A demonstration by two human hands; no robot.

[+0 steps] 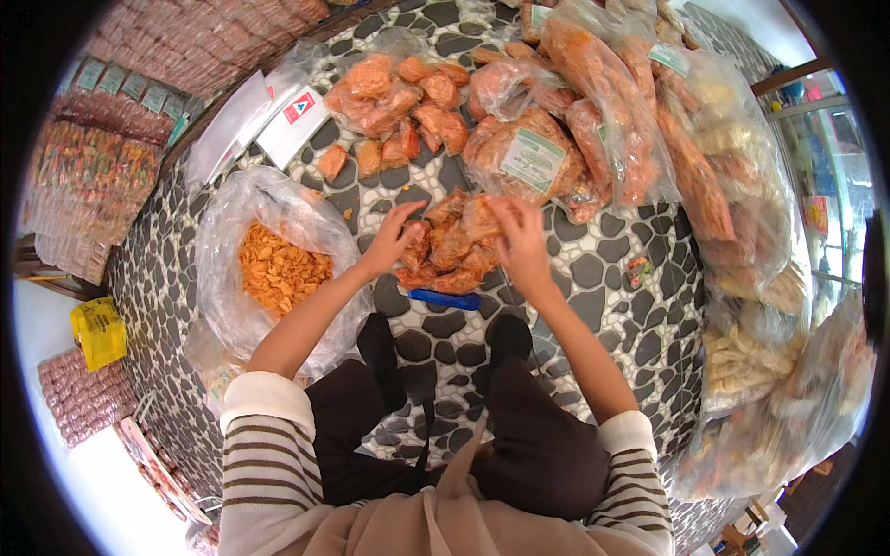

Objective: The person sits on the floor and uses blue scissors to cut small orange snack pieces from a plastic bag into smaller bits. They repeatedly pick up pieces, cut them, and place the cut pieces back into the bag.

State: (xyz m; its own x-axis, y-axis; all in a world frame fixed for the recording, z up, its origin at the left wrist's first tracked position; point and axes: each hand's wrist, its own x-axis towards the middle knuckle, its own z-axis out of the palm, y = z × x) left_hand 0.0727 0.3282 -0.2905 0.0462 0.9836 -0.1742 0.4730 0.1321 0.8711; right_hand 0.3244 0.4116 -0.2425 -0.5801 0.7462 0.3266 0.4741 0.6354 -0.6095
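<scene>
In front of me, a pile of small clear plastic packets of orange chips lies on the pebble-patterned floor. The fingers of my right hand hold one chip packet over the pile's right side. At the pile's left edge is my left hand, its fingers apart and nothing visibly held; whether the fingertips touch a packet cannot be told. A blue-handled cutter rests on the floor just below the pile, between my feet and the packets.
To my left stands a large open plastic bag with loose orange chips. Beyond the pile lie more small packets and a labelled bag. White paper sheets sit at far left. Large filled bags line the right.
</scene>
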